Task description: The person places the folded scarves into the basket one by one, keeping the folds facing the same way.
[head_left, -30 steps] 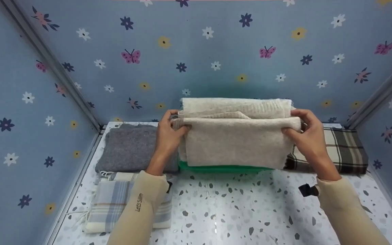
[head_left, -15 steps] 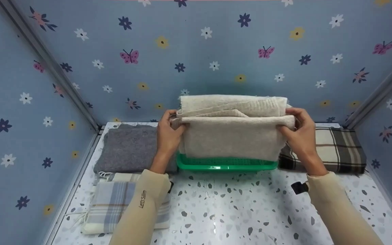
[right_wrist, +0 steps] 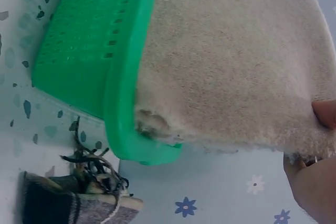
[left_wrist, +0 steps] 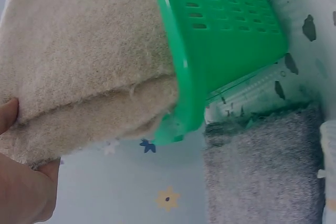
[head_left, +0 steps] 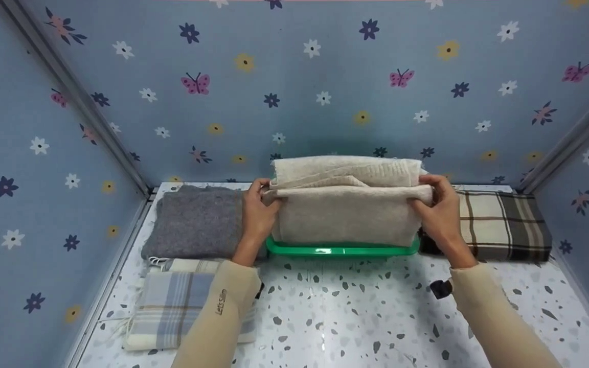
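Note:
A folded beige woolly blanket (head_left: 348,214) hangs from both hands, its lower edge inside the rim of a green plastic basket (head_left: 343,251). My left hand (head_left: 259,212) grips the blanket's left edge, thumb in front and fingers behind. At the opposite edge, my right hand (head_left: 440,212) pinches it the same way. In the left wrist view the blanket (left_wrist: 89,40) reaches down past the slotted basket wall (left_wrist: 226,30). The right wrist view shows the blanket's lower corner (right_wrist: 157,121) at the basket rim (right_wrist: 123,87). Most of the basket's inside is hidden.
A folded grey blanket (head_left: 197,222) lies left of the basket, with a blue-and-cream plaid blanket (head_left: 166,306) in front of it. On the right rests a brown-and-cream plaid blanket (head_left: 509,225). Flowered panels (head_left: 294,76) close off the back and sides of the speckled surface (head_left: 345,312).
Both hands have lowered the beige blanket toward the basket after lifting slightly. The right hand has moved left, closer to the left hand. More of the basket's front rim shows than a second ago.

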Action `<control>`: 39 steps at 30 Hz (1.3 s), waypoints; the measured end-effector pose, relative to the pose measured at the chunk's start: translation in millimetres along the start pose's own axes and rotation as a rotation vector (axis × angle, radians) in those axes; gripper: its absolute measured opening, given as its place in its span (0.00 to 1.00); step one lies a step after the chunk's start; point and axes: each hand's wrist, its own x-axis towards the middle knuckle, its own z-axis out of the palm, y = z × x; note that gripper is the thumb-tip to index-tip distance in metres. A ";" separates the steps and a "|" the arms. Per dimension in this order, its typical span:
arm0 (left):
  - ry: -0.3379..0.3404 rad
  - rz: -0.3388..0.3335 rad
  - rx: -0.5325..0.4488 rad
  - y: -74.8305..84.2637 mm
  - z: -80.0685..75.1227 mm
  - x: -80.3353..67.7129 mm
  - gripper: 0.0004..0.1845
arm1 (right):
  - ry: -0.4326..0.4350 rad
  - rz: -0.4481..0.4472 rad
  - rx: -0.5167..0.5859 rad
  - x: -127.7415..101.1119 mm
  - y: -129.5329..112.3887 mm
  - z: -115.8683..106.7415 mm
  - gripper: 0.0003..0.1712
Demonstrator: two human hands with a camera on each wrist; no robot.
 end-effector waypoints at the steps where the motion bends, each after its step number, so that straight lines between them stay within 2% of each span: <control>1: 0.000 -0.003 0.002 -1.7 0.3 -0.3 0.17 | -0.001 -0.002 -0.003 -0.8 1.9 0.6 0.23; 8: -0.004 -0.028 -0.002 -13.1 2.0 -3.0 0.17 | 0.000 -0.016 0.001 -5.3 13.6 5.6 0.22; 13: -0.012 -0.080 0.031 -19.4 3.4 -2.6 0.18 | -0.013 -0.012 0.019 -6.1 22.9 9.6 0.24; 16: -0.014 -0.102 0.057 -22.5 4.5 -1.8 0.19 | -0.016 0.001 -0.008 -6.4 26.0 12.3 0.24; 23: -0.018 -0.123 0.084 -30.6 7.4 -1.5 0.18 | -0.061 0.042 -0.060 -13.0 -2.0 18.7 0.22; 30: -0.023 -0.164 0.116 -32.4 9.7 0.2 0.18 | -0.061 0.065 -0.061 -4.4 37.3 20.6 0.24; 39: -0.059 -0.203 0.141 -33.6 12.3 3.2 0.21 | -0.085 0.122 -0.116 -0.2 43.3 23.9 0.25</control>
